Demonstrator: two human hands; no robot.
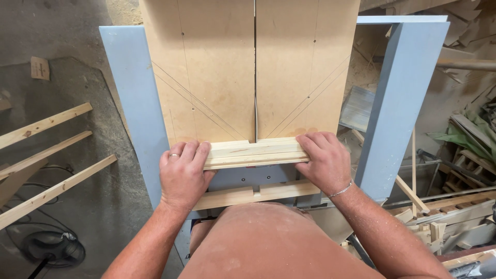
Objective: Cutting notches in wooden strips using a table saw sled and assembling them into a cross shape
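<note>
A short bundle of pale wooden strips (256,153) lies crosswise at the near edge of a brown fibreboard saw sled (217,77). My left hand (182,173) grips its left end, fingers curled over the top. My right hand (323,163), with a thin bracelet at the wrist, grips its right end. The sled's cutting slot (254,67) runs straight away from me and meets the strips at their middle. Pencil lines fan out diagonally across the sled. A wooden fence bar (258,195) sits just below the strips, close to my body.
Blue-grey table panels (135,98) (400,98) flank the sled. Three long wooden slats (46,155) lean at the left over a dusty floor, with a fan (49,247) below. Offcuts, scrap wood and a pallet (460,206) pile up at the right.
</note>
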